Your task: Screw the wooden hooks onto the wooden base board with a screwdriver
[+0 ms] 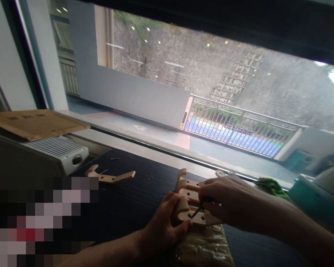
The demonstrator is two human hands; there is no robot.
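Several pale wooden hooks with dark holes lie side by side on a yellowish block wrapped in clear plastic (pixel 204 246). My left hand (pixel 167 218) grips the nearest wooden hook (pixel 183 215) by its curved end, the thumb along its near edge. My right hand (pixel 225 198) is closed round a dark screwdriver (pixel 196 212), whose handle is mostly hidden by the fingers. The shaft slants down to a hole in that hook. Apart from these, another wooden hook (pixel 111 178) lies to the left on the dark table, a thin screw-like piece beside its curved end.
On the dark table (pixel 144 185) are small bits and a little metal piece. A brown envelope (pixel 39 124) rests on a white slatted unit (pixel 58 146) at left. To the right are a green cloth (pixel 272 187) and a teal container (pixel 314 196). A window runs behind.
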